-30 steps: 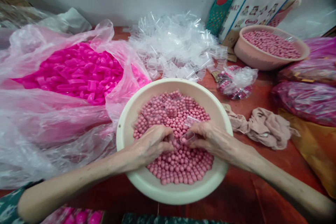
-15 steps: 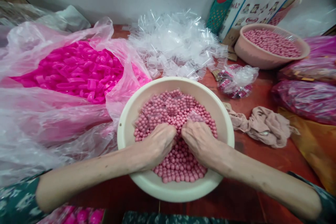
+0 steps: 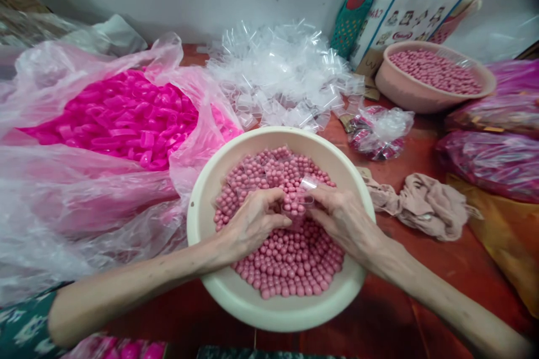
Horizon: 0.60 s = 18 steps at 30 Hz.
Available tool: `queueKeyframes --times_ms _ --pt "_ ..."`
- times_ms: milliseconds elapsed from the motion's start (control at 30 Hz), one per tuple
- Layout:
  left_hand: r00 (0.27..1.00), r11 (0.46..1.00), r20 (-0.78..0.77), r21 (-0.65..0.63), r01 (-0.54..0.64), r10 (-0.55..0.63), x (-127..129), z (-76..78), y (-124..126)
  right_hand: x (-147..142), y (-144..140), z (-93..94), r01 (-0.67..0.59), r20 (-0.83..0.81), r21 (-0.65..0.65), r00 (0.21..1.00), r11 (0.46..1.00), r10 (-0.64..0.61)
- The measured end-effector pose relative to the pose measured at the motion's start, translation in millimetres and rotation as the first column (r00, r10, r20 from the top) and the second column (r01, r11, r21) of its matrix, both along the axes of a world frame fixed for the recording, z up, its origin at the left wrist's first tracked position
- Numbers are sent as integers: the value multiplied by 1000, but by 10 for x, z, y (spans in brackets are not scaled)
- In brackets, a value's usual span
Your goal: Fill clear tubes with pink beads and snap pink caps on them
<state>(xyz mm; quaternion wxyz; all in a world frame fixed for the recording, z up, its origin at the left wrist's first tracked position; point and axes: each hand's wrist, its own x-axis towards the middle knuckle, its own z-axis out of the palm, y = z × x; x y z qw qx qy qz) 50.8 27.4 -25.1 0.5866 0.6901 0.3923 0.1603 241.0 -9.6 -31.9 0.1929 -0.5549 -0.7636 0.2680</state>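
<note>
A cream basin [image 3: 202, 269] holds a heap of round pink beads [image 3: 290, 275], with several small clear bead-filled plastic packets on its far side. Over the middle of the heap, a clear plastic packet [image 3: 293, 202] with pink beads in it sits between my two hands. My left hand [image 3: 256, 216] pinches its left side with thumb and fingers. At its right side, my right hand [image 3: 343, 216] has its thumb and fingertips closed on the clear plastic. A shiny plastic edge shows just above the right fingertips. The packet's lower part blends into the beads.
Left of the basin lies a large plastic bag [image 3: 202, 90] of bright pink plastic pieces [image 3: 130, 118]. Clear plastic sleeves [image 3: 282, 73] pile up behind. A pink bowl [image 3: 404, 90] of beads, a knotted cloth [image 3: 433, 205] and purple plastic bags [image 3: 488, 160] are at the right.
Both hands were closed and pressed down into the beads. Now they are raised slightly and a little apart, and a bead-filled clear packet shows between their fingertips.
</note>
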Motion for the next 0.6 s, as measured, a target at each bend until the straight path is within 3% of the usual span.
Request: queueKeyframes --times_ms 133,233,400,600 --pt "994 996 65 -15 -87 88 -23 64 -30 -5 -10 94 34 -96 -49 995 998 -39" --pt "999 999 12 21 -50 49 -73 62 -49 46 -30 13 20 -75 -87 997 996 -26" --pt "999 998 -22 -57 -35 34 -137 39 -75 134 -41 -154 -13 -6 -99 1000 995 13" --pt "962 993 -272 118 8 25 -234 28 -110 134 -86 -223 -5 129 -66 992 998 13"
